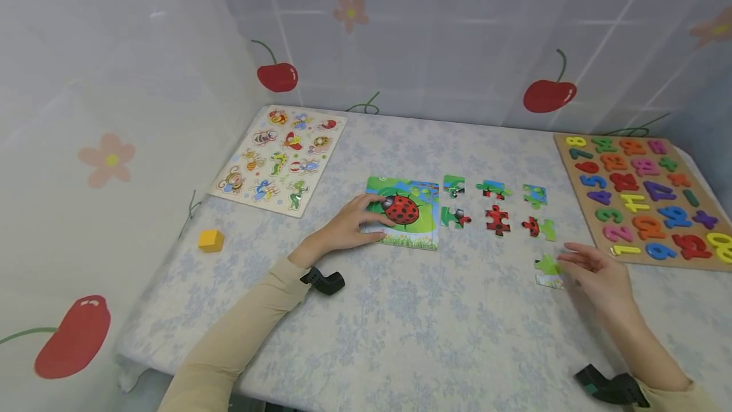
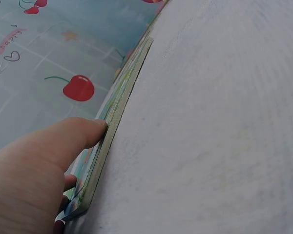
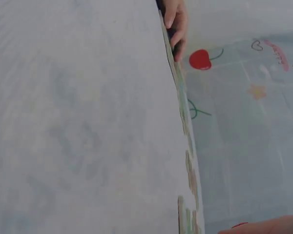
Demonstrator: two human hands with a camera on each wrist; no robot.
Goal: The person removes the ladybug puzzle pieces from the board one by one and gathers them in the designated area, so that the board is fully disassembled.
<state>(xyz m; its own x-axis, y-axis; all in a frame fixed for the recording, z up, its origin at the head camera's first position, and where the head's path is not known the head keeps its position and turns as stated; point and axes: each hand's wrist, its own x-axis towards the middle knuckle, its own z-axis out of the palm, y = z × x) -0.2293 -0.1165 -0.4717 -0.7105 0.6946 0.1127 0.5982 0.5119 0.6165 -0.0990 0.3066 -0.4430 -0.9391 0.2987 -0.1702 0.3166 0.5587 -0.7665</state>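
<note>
A square puzzle board [image 1: 422, 238] with a ladybug picture lies flat mid-table. My left hand [image 1: 350, 222] rests on its left side, fingers spread over the picture and thumb at the near edge. In the left wrist view, the thumb [image 2: 83, 132] touches the board's rim [image 2: 118, 113]. Right of the board, loose jigsaw pieces lie in two rows, among them a red spotted piece [image 1: 497, 220]. A green piece [image 1: 549, 270] lies apart, nearer me. My right hand [image 1: 600, 278] is at its right edge, fingers loosely bent; contact with it is unclear.
At the back left lies a white insect puzzle board [image 1: 286, 173]. A wooden number board [image 1: 640, 202] occupies the right side. Near the left edge sits a yellow cube [image 1: 211, 240]. A cherry-patterned curtain [image 1: 434, 37] hangs behind the table.
</note>
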